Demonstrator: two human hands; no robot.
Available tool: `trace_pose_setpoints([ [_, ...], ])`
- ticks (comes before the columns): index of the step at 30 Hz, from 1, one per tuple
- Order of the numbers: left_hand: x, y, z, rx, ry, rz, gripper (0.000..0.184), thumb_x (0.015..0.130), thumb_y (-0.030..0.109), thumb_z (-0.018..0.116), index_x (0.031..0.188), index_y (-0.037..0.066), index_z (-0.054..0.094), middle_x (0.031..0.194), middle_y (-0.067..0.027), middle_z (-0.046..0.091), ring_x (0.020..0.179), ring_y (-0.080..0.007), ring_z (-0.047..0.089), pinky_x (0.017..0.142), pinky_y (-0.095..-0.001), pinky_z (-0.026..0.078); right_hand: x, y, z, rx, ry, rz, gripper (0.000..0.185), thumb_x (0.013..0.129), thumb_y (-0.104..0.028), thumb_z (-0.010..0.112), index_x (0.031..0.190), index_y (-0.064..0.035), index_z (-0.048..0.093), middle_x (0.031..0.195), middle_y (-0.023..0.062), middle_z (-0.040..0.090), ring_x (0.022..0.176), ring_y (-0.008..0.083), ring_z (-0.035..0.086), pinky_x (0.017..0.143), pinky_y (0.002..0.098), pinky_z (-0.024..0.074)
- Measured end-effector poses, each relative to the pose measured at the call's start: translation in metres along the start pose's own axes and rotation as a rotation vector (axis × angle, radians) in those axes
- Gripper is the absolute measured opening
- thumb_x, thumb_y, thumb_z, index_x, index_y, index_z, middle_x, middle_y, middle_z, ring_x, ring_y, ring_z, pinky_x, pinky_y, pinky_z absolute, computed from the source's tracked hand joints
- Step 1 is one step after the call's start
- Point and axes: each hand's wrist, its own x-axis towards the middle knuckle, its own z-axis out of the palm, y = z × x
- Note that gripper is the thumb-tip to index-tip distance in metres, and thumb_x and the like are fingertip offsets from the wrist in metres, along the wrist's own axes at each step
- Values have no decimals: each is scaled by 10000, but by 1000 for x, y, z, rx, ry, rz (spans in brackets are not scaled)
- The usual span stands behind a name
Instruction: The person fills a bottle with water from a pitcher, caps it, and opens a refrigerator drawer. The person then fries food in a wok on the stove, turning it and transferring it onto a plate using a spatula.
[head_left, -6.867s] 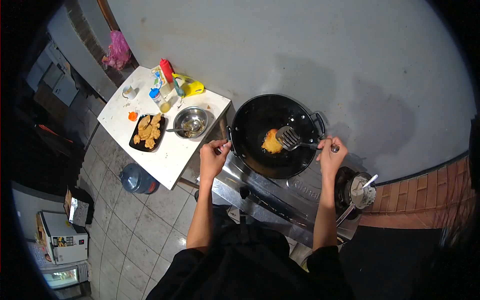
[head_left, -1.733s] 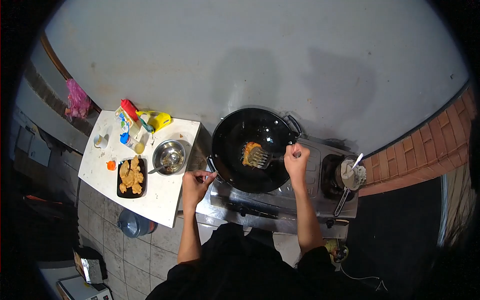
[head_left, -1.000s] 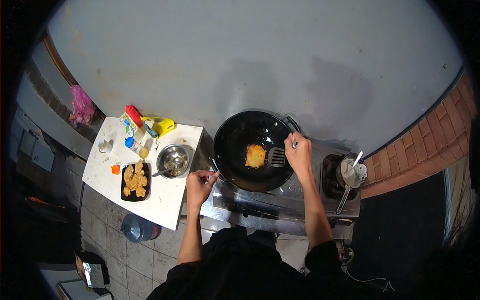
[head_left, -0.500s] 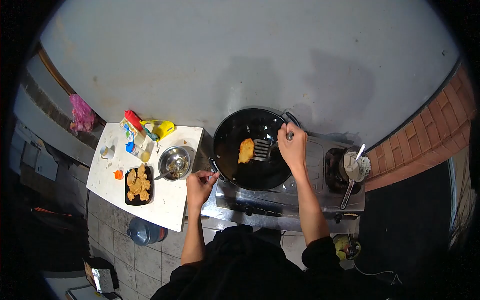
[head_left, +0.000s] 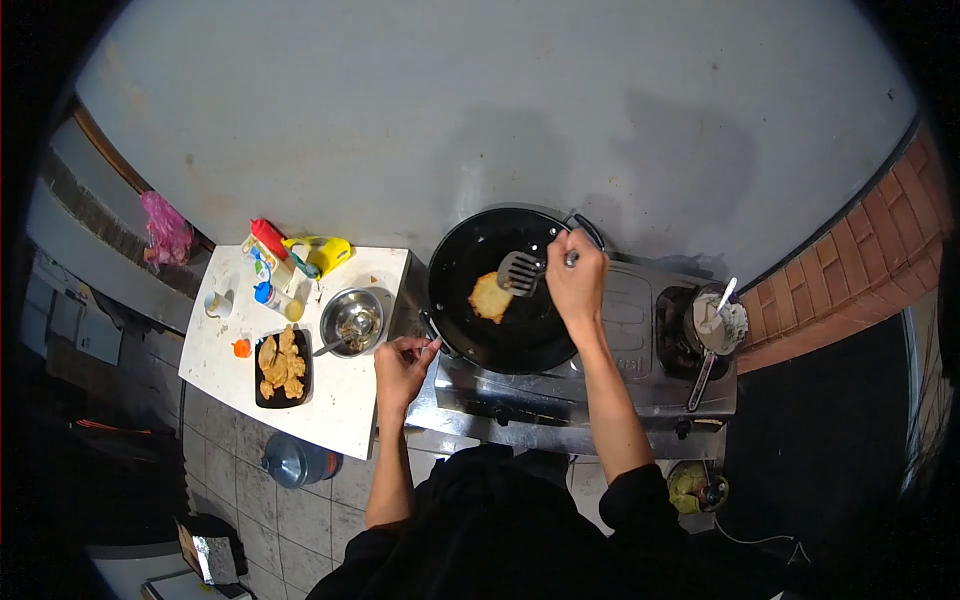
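Observation:
A black two-handled wok (head_left: pixel 475 352) sits on the gas stove with dark oil inside. In it lies one flat fritter (head_left: pixel 490 298), pale yellow on top with browned edges. My right hand (head_left: pixel 577 278) grips a slotted spatula (head_left: pixel 520 272) over the wok, its slotted head at the fritter's upper right edge. At the wok's left side, my left hand (head_left: pixel 402 368) has its fingers closed at the lower end of the side handle (head_left: pixel 430 326); the fingertips partly hide the contact.
Left, a white table (head_left: pixel 330 415) bears a black plate of fried pieces (head_left: pixel 282 368), a steel bowl (head_left: pixel 355 320), a blue-capped jar (head_left: pixel 280 298) and a red bottle (head_left: pixel 267 236). Right, a small pan with white batter (head_left: pixel 716 322) sits on the other burner. A water jug (head_left: pixel 298 460) lies on the floor.
The fritter now shows a paler face and lies slightly lower left. My right hand and the spatula have moved up and left, the spatula's head tilting. The left hand stays at the handle.

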Motion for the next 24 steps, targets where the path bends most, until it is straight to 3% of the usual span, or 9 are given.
trace_pose_setpoints([
  [7, 0, -5, 2, -33, 6, 8, 241, 758, 174, 770, 784, -52, 690, 573, -66, 559, 505, -107, 491, 483, -261, 388, 3, 10, -40, -235, -137, 124, 239, 843, -96, 561, 664, 51, 502, 609, 248, 527, 642, 455, 548, 543, 470, 407],
  [18, 0, -7, 2, -43, -8, 28, 239, 762, 182, 765, 781, -45, 692, 583, -79, 575, 510, -113, 507, 490, -262, 401, -15, 28, -17, -211, -204, 145, 232, 830, -83, 563, 656, 56, 499, 633, 271, 529, 681, 461, 556, 540, 461, 414],
  [24, -1, -1, 1, -25, 13, 30, 233, 748, 183, 773, 780, -36, 698, 587, -90, 580, 509, -132, 520, 498, -273, 411, -18, 38, -4, -156, -124, 163, 242, 826, -77, 563, 644, 59, 479, 615, 265, 506, 655, 458, 550, 512, 443, 388],
])
